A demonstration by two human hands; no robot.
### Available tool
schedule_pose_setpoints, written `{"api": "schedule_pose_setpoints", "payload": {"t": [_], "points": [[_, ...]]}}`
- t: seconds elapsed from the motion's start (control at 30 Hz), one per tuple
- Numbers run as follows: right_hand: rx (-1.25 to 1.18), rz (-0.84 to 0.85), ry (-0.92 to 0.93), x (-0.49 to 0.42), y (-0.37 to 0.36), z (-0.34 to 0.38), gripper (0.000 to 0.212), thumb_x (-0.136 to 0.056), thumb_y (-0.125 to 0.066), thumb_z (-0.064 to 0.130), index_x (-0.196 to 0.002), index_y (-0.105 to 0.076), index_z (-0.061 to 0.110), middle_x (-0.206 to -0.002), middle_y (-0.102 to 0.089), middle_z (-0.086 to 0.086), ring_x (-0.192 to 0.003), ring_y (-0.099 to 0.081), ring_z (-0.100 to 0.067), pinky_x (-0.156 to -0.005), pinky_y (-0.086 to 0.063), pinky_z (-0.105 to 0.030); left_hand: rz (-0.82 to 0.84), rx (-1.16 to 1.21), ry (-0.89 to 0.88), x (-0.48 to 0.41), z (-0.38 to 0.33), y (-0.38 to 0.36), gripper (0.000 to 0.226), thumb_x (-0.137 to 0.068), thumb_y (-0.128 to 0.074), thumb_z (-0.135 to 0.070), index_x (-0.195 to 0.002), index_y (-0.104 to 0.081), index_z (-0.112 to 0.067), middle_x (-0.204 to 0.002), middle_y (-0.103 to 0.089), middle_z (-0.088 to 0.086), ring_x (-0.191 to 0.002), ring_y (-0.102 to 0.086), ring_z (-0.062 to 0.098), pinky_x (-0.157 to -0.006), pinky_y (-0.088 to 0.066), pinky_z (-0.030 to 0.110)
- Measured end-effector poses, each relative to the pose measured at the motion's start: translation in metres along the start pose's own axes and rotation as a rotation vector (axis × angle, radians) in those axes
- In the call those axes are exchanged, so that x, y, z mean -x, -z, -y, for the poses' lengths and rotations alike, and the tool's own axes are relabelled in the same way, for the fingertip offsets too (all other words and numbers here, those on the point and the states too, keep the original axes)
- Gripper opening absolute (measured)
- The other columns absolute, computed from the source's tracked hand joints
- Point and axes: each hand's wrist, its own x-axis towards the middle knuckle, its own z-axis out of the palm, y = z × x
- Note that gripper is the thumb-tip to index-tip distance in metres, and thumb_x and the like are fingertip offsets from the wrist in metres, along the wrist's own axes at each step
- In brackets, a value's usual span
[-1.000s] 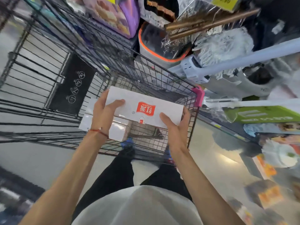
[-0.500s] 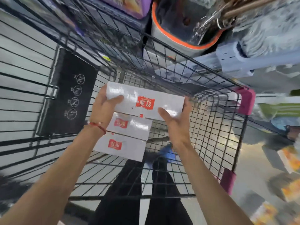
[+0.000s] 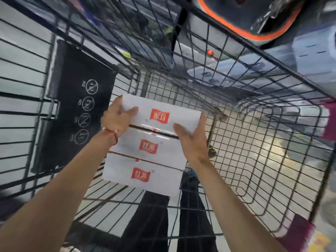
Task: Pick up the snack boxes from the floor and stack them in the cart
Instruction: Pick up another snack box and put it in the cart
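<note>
A white snack box [image 3: 163, 113] with a red logo sits low inside the black wire cart [image 3: 254, 142], held at both ends. My left hand [image 3: 118, 119] grips its left end with the thumb on top. At the right end my right hand [image 3: 192, 137] holds it the same way. Two more white boxes with red logos lie flat on the cart floor: one [image 3: 151, 148] right behind the held box, another [image 3: 143, 177] nearest me. The held box lines up in a row with them; I cannot tell whether it touches the cart floor.
A black plastic flap [image 3: 72, 110] with white warning icons forms the cart's left end. Beyond the far wall stands a grey bucket with an orange rim [image 3: 254, 31]. Pink corner guards [image 3: 329, 122] mark the cart's right side. The cart floor to the right is bare mesh.
Both hands have lowered the box from the cart's rim down into the basket, next to the two boxes lying there. The view has tilted further down.
</note>
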Motion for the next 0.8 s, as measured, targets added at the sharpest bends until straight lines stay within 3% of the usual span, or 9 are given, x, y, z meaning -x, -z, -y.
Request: {"api": "schedule_pose_setpoints", "payload": {"t": [0.1, 0.2, 0.3, 0.43, 0.47, 0.6, 0.73, 0.8], "points": [[0.055, -0.007, -0.067, -0.002, -0.005, 0.001, 0.106, -0.080, -0.079, 0.044, -0.159, -0.009, 0.042, -0.166, -0.038, -0.006, -0.128, -0.063, -0.010, -0.117, -0.043, -0.052, 0.026, -0.089, -0.002, 0.005, -0.005, 0.003, 0.060, -0.079, -0.065, -0.057, -0.129, -0.055, -0.025, -0.116, -0.066, 0.002, -0.109, -0.063, 0.028, -0.101, -0.049, 0.047], [0.123, -0.043, -0.107, -0.002, -0.009, -0.006, 0.107, -0.073, -0.078, 0.050, -0.156, -0.010, 0.048, -0.162, -0.043, -0.003, -0.139, -0.055, -0.020, -0.117, -0.041, -0.059, 0.017, -0.061, -0.014, 0.004, 0.001, 0.004, 0.080, -0.068, -0.061, -0.069, -0.136, -0.052, -0.027, -0.127, -0.064, 0.003, -0.117, -0.061, 0.027, -0.104, -0.048, 0.049], [0.197, -0.044, -0.134, 0.000, -0.011, -0.004, 0.107, -0.077, -0.077, 0.048, -0.157, -0.006, 0.048, -0.137, -0.067, 0.012, -0.143, -0.050, -0.025, -0.116, -0.042, -0.059, -0.005, -0.058, -0.007, 0.006, 0.000, 0.006, 0.073, -0.078, -0.066, -0.058, -0.141, -0.050, -0.025, -0.130, -0.058, 0.001, -0.120, -0.054, 0.024, -0.110, -0.042, 0.045], [0.202, -0.003, -0.166, 0.000, -0.011, 0.001, 0.113, -0.086, -0.078, 0.037, -0.161, 0.007, 0.043, -0.093, -0.067, 0.047, -0.146, -0.046, -0.025, -0.121, -0.034, -0.059, -0.052, -0.026, -0.022, 0.008, 0.001, 0.003, 0.077, -0.071, -0.062, -0.061, -0.138, -0.053, -0.025, -0.130, -0.061, 0.003, -0.120, -0.057, 0.026, -0.108, -0.045, 0.046], [0.190, 0.008, -0.175, 0.001, -0.010, 0.002, 0.113, -0.086, -0.078, 0.039, -0.161, 0.007, 0.045, -0.094, -0.067, 0.047, -0.145, -0.047, -0.025, -0.121, -0.033, -0.060, -0.062, 0.024, -0.018, 0.008, 0.002, 0.001, 0.077, -0.071, -0.064, -0.058, -0.140, -0.051, -0.027, -0.133, -0.061, 0.002, -0.123, -0.057, 0.025, -0.109, -0.045, 0.045], [0.130, 0.001, -0.175, 0.003, -0.011, 0.001, 0.110, -0.078, -0.075, 0.051, -0.156, 0.002, 0.055, -0.122, -0.073, 0.018, -0.135, -0.058, -0.023, -0.116, -0.040, -0.061, -0.088, 0.139, 0.001, 0.013, 0.004, -0.006, 0.061, -0.085, -0.069, -0.037, -0.142, -0.049, -0.032, -0.129, -0.063, -0.001, -0.118, -0.060, 0.021, -0.104, -0.049, 0.043], [0.052, 0.000, -0.170, 0.008, -0.014, 0.002, 0.098, -0.094, -0.070, 0.038, -0.163, -0.001, 0.038, -0.131, -0.072, 0.004, -0.128, -0.063, -0.019, -0.118, -0.041, -0.055, -0.088, 0.114, 0.021, 0.018, 0.011, -0.009, 0.065, -0.087, -0.066, -0.034, -0.147, -0.041, -0.030, -0.138, -0.058, 0.002, -0.124, -0.056, 0.025, -0.105, -0.047, 0.046], [0.019, -0.007, -0.145, 0.015, -0.013, 0.002, 0.088, -0.097, -0.069, 0.031, -0.163, -0.011, 0.031, -0.134, -0.070, 0.001, -0.125, -0.064, -0.016, -0.115, -0.045, -0.049, -0.082, 0.104, 0.019, 0.028, 0.011, -0.010, 0.063, -0.089, -0.066, -0.030, -0.146, -0.040, -0.028, -0.133, -0.058, -0.003, -0.119, -0.056, 0.021, -0.102, -0.046, 0.039]]}}
